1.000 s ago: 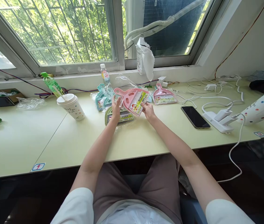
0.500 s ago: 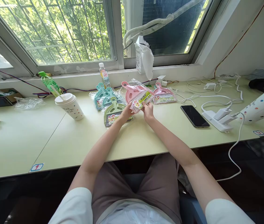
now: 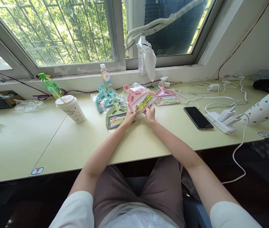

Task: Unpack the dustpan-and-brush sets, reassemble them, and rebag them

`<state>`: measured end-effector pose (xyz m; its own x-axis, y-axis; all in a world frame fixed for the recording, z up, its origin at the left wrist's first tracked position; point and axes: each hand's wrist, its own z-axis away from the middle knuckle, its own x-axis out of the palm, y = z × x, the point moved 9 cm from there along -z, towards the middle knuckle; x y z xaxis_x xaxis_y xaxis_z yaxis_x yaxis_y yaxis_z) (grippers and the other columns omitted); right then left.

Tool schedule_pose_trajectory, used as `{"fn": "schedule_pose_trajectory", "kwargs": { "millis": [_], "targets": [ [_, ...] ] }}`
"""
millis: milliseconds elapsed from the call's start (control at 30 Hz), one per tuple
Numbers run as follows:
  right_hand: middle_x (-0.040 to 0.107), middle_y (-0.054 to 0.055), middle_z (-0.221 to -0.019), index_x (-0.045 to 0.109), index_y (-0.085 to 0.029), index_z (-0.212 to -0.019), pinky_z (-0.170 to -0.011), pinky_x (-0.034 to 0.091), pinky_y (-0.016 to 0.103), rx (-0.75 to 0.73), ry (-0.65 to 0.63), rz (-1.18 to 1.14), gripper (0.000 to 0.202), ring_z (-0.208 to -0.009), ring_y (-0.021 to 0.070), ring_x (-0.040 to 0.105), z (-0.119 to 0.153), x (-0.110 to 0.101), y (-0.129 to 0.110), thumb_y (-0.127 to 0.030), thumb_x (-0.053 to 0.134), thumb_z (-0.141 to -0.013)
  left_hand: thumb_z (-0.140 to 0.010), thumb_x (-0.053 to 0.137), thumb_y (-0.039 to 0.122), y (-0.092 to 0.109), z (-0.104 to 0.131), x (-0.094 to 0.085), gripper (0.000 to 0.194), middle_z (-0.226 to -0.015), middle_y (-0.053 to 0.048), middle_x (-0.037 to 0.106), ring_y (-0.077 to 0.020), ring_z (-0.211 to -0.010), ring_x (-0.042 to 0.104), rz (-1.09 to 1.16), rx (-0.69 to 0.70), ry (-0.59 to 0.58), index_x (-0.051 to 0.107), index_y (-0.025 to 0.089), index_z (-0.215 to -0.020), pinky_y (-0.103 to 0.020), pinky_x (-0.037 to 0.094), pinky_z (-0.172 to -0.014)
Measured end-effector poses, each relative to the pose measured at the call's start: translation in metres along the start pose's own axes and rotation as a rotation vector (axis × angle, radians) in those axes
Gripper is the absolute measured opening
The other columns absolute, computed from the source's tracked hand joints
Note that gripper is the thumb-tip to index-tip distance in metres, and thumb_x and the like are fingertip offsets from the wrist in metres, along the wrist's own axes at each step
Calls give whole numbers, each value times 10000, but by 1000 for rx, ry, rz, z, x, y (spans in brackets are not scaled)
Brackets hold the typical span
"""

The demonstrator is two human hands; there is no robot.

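Note:
A pink mini dustpan and brush set [image 3: 138, 96], wrapped in clear plastic with a yellow-green label, is held up over the table between both hands. My left hand [image 3: 130, 116] grips its lower left edge. On its lower right edge, the fingers of my right hand [image 3: 150, 113] are closed. Just left of it lies a green dustpan set [image 3: 115, 115] in its wrapper, partly behind my left hand. Two teal dustpan sets [image 3: 101, 96] lie behind the green one. Another pink dustpan set [image 3: 166, 95] rests on the table to the right.
A white paper cup [image 3: 71, 109] and green bottle [image 3: 51, 85] stand left; a clear bottle [image 3: 106, 77] stands by the window. To the right are a phone [image 3: 198, 118], a power strip [image 3: 221, 123] with cables, and a large white cup [image 3: 267, 106] lying tilted.
The held pink set has turned slightly, so its front and label show more squarely. Both hands keep their grip in nearly the same place.

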<state>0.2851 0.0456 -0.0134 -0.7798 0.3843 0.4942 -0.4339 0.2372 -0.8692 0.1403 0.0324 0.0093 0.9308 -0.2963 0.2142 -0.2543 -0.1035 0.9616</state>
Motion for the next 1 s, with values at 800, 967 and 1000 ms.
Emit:
{"fn": "schedule_pose_trajectory", "kwargs": {
  "millis": [800,967,1000],
  "targets": [
    [706,0,-916,559,-220,-904,-743,609,282,11,69,-32,103,-813,125,696,2,-5,-3,-203,606,-814,-836,720,233,-3,5,16,725,-1502,-96,486,-277,-1328,536,138,-55,45,341,284,-1452,-472,470,-1097],
    [704,-2,-931,556,-224,-899,-734,605,272,5,61,-42,113,-816,122,698,6,-2,-3,-226,623,-808,-807,737,250,-4,0,6,772,-1487,-115,481,-302,-1345,508,30,8,97,317,273,-1454,-496,473,-1082],
    [702,-3,-932,555,-223,-898,-729,604,268,10,66,-41,114,-810,119,697,7,-1,-2,-225,623,-807,-814,724,252,-6,0,5,757,-1481,-116,482,-305,-1327,521,23,7,107,316,274,-1451,-500,490,-1060]
  ]
}}
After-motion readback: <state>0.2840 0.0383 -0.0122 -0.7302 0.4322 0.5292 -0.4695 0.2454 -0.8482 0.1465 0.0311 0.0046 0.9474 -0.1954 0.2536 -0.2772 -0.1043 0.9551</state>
